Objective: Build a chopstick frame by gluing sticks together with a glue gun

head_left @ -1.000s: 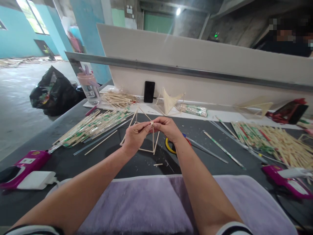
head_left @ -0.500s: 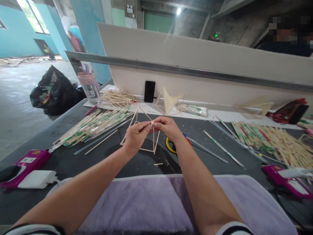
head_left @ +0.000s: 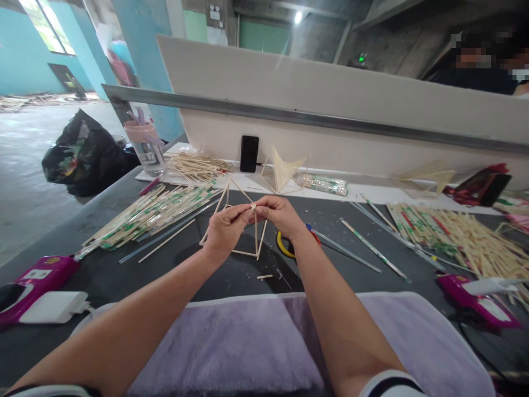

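Note:
A small frame of thin wooden sticks stands on the dark table in front of me. My left hand and my right hand meet at one of its upper corners, both closed with thumb and fingers pinching the joint. A pale bit of the stick ends shows between the fingertips; the rest of the joint is hidden. Behind my right wrist lie scissors with yellow, red and blue handles. One short cut piece of stick rests on the table nearer to me.
Packed sticks lie at left, with more loose sticks at right. A finished-looking stick model and a black phone stand at the back. Purple power strips flank a lilac cloth. A bottle stands back left.
The view has shifted slightly, so everything sits a little further left. Both hands keep their pinch on the same corner of the stick frame.

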`<state>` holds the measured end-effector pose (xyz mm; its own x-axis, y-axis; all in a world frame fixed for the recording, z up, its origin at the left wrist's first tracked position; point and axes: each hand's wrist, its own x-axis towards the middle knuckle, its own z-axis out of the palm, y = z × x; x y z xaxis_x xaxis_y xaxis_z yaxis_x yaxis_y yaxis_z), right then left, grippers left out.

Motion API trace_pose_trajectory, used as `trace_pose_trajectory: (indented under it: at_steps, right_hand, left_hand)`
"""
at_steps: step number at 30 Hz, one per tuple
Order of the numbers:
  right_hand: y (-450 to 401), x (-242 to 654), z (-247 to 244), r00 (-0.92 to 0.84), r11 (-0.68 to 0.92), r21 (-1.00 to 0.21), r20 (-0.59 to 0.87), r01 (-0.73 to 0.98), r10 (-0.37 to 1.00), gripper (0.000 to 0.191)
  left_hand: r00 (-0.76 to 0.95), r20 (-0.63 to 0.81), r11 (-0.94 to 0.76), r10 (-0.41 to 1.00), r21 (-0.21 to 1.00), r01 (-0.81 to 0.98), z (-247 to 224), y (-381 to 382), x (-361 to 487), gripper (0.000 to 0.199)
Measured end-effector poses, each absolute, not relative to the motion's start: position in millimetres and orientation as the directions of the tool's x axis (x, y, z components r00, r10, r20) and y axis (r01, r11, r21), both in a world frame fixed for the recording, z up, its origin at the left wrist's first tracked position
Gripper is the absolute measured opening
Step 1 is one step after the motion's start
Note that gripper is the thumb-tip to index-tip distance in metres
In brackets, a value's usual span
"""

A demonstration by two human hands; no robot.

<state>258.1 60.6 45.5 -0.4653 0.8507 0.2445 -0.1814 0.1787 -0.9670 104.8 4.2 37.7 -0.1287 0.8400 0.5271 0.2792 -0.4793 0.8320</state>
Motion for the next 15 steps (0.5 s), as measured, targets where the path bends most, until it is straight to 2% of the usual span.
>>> trace_pose_trajectory:
  at_steps: [15]
  right_hand:
    - [59.9,257.6,45.2,-0.459,0.184,-0.968,0.244,-0.172,0.854,0.024]
  left_hand:
    - [-0.121,0.529,-0.476,0.84,0.826,0.303,36.5,4.4,103.8,0.022]
